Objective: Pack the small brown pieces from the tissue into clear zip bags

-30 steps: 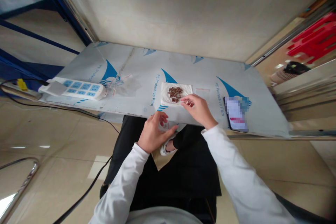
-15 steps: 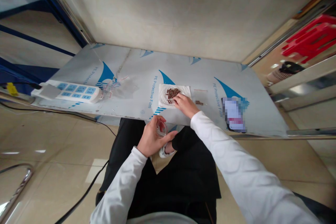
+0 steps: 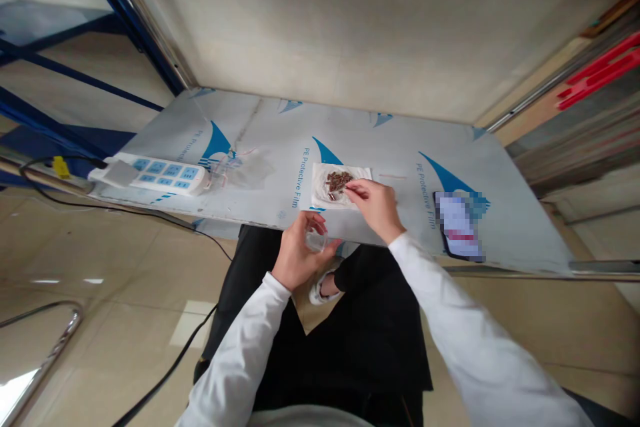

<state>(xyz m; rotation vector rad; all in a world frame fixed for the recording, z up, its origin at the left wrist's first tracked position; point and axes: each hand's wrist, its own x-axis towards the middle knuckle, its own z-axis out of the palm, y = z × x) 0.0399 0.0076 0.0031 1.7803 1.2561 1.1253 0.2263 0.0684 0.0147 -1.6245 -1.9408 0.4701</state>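
Brown bits (image 3: 339,180), many left on white pad (image 3: 319,177); R hand (image 3: 377,205) fingertips pinched nr right edge, load unclear; L hand (image 3: 295,255) grips clear cup (image 3: 316,241), contents unclear

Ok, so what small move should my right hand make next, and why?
Probably pinch one of the small brown pieces with the right hand, since it is right at their edge on the white pad, though I can't tell whether it grips one now. The left hand holds a clear cup just nearer you.
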